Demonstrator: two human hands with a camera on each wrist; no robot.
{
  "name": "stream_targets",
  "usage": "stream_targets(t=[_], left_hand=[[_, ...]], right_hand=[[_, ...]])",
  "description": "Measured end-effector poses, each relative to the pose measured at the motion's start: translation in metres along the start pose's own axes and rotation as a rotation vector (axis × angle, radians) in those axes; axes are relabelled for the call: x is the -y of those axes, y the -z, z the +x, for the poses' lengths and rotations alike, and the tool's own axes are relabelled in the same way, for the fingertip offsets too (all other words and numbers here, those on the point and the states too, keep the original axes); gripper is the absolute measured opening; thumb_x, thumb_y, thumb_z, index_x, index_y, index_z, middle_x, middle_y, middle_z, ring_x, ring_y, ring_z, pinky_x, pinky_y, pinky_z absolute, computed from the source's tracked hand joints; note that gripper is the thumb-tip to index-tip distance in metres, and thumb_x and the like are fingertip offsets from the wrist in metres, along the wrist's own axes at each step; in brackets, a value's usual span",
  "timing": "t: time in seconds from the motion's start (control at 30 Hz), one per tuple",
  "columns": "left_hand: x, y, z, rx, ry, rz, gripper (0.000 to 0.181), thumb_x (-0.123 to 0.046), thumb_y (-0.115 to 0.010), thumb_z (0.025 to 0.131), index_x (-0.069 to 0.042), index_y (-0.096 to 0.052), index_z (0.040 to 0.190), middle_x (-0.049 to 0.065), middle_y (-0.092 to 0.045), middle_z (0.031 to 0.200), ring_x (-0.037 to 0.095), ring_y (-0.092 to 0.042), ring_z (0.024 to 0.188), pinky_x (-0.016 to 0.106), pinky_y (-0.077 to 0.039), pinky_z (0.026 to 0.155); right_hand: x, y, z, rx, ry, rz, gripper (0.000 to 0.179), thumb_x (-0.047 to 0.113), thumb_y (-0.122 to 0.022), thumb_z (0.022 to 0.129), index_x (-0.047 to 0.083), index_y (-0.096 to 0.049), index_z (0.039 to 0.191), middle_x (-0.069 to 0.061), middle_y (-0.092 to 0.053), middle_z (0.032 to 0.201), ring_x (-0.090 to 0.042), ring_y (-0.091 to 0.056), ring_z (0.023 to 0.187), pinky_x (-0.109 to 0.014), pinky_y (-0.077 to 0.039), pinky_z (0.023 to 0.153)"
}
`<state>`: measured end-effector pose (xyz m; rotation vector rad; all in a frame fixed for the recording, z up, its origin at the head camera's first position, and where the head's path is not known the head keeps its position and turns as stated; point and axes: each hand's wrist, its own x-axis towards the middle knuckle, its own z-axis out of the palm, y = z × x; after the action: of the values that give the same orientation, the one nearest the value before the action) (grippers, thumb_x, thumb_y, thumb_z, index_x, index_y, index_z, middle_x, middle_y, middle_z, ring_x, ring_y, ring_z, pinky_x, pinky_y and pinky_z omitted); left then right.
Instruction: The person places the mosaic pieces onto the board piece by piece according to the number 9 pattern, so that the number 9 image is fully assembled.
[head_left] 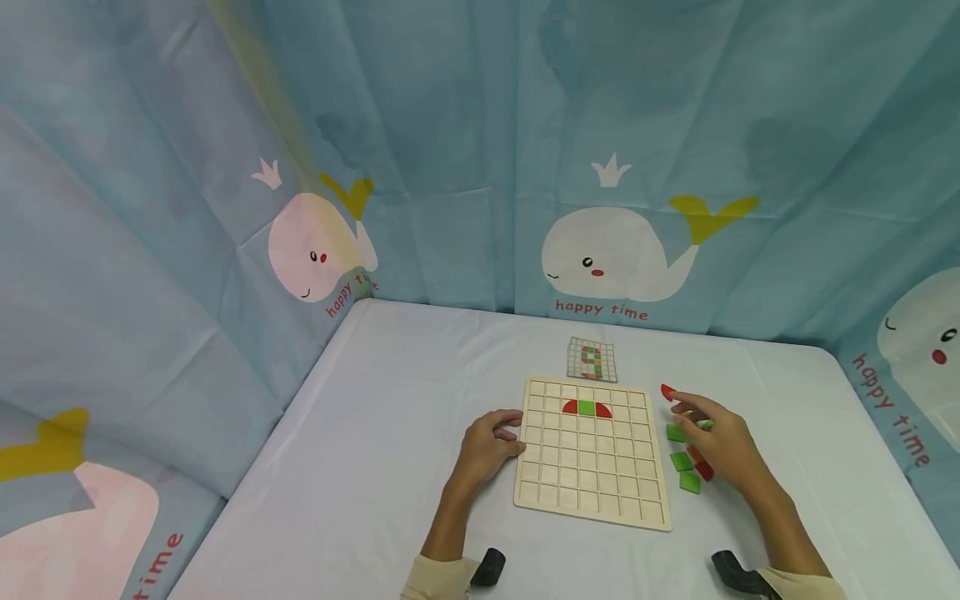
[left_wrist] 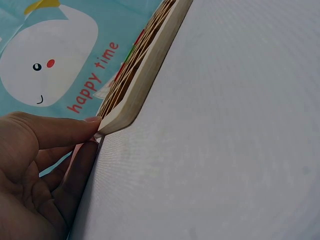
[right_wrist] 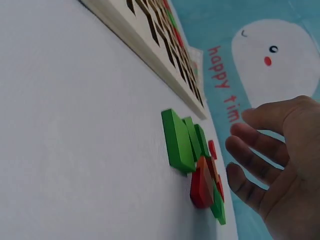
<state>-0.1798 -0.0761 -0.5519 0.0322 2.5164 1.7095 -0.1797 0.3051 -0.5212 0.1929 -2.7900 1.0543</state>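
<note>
A square wooden grid board point(head_left: 585, 467) lies on the table, with a green square point(head_left: 587, 408) between two red quarter-round pieces point(head_left: 571, 407) in an upper row. My left hand point(head_left: 486, 448) rests at the board's left edge; its thumb touches the rim point(left_wrist: 112, 122) in the left wrist view. My right hand point(head_left: 723, 442) hovers over loose pieces right of the board, fingers loosely bent. Its index fingertip overlaps a red curved piece point(head_left: 667, 392) in the head view; contact is unclear. The right wrist view shows green blocks point(right_wrist: 177, 142) and a red block point(right_wrist: 201, 186) apart from the fingers.
Behind the board lies a small card point(head_left: 592, 360) printed with a grid and a red, green and orange figure. White cloth point(head_left: 360, 450) covers the table. Blue curtains point(head_left: 450, 150) with whale prints stand at the back and sides.
</note>
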Motion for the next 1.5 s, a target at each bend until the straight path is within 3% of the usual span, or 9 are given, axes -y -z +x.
stream_targets(t=[0.1, 0.23, 0.33, 0.6, 0.83, 0.97, 1.5], left_hand=[[0.000, 0.000, 0.000, 0.001, 0.002, 0.000, 0.050, -0.003, -0.084, 0.084, -0.011, -0.073, 0.132, 0.005, -0.075, 0.122, 0.014, -0.069, 0.096, 0.034, -0.057, 0.082], [0.000, 0.000, 0.000, 0.000, 0.002, -0.003, 0.050, -0.003, -0.084, 0.084, -0.011, -0.073, 0.132, 0.005, -0.075, 0.122, 0.014, -0.069, 0.097, 0.034, -0.057, 0.083], [0.000, 0.000, 0.000, -0.002, 0.002, -0.002, 0.050, -0.003, -0.084, 0.084, -0.011, -0.073, 0.132, 0.005, -0.075, 0.122, 0.014, -0.069, 0.097, 0.033, -0.057, 0.082], [-0.001, 0.000, 0.001, -0.001, -0.001, -0.002, 0.050, -0.003, -0.084, 0.084, -0.011, -0.073, 0.132, 0.006, -0.075, 0.122, 0.014, -0.069, 0.096, 0.033, -0.057, 0.081], [-0.002, 0.000, 0.000, -0.003, 0.008, -0.003, 0.050, -0.003, -0.084, 0.083, -0.010, -0.073, 0.132, 0.006, -0.075, 0.122, 0.014, -0.069, 0.095, 0.034, -0.057, 0.082], [-0.002, 0.000, 0.000, -0.006, 0.008, -0.003, 0.050, -0.003, -0.084, 0.083, -0.010, -0.073, 0.132, 0.005, -0.075, 0.121, 0.014, -0.069, 0.095, 0.034, -0.057, 0.082], [0.000, -0.001, 0.000, -0.005, 0.002, -0.006, 0.050, -0.003, -0.083, 0.083, -0.010, -0.073, 0.131, 0.005, -0.075, 0.120, 0.014, -0.068, 0.094, 0.034, -0.056, 0.082]], right_hand=[[-0.005, 0.002, -0.002, -0.027, -0.007, -0.046, 0.039, 0.015, -0.067, 0.104, 0.006, -0.065, 0.142, -0.011, -0.077, 0.114, -0.030, -0.067, 0.107, -0.022, -0.053, 0.086], [-0.013, 0.003, -0.004, -0.028, -0.030, -0.042, 0.040, 0.017, -0.066, 0.105, 0.004, -0.063, 0.143, -0.015, -0.076, 0.115, -0.034, -0.065, 0.113, -0.054, -0.054, 0.099], [-0.018, 0.004, -0.006, -0.022, -0.044, -0.028, 0.040, 0.015, -0.064, 0.106, 0.001, -0.062, 0.143, -0.019, -0.074, 0.118, -0.039, -0.062, 0.117, -0.065, -0.050, 0.098], [-0.025, 0.008, -0.010, -0.035, -0.093, -0.060, 0.041, 0.008, -0.062, 0.103, 0.000, -0.061, 0.144, -0.026, -0.070, 0.126, -0.044, -0.054, 0.121, -0.066, -0.050, 0.094], [-0.032, 0.012, -0.013, 0.032, -0.186, -0.077, 0.046, 0.001, -0.052, 0.100, -0.002, -0.059, 0.145, -0.033, -0.061, 0.140, -0.053, -0.047, 0.127, -0.075, -0.044, 0.101], [-0.034, 0.015, -0.014, 0.049, -0.192, -0.091, 0.049, -0.002, -0.050, 0.096, -0.002, -0.059, 0.144, -0.033, -0.060, 0.140, -0.056, -0.045, 0.130, -0.079, -0.039, 0.102], [-0.043, 0.024, -0.026, -0.002, -0.128, -0.121, 0.049, 0.005, -0.075, 0.094, -0.003, -0.061, 0.140, -0.029, -0.069, 0.122, -0.044, -0.065, 0.106, -0.065, -0.056, 0.090]])
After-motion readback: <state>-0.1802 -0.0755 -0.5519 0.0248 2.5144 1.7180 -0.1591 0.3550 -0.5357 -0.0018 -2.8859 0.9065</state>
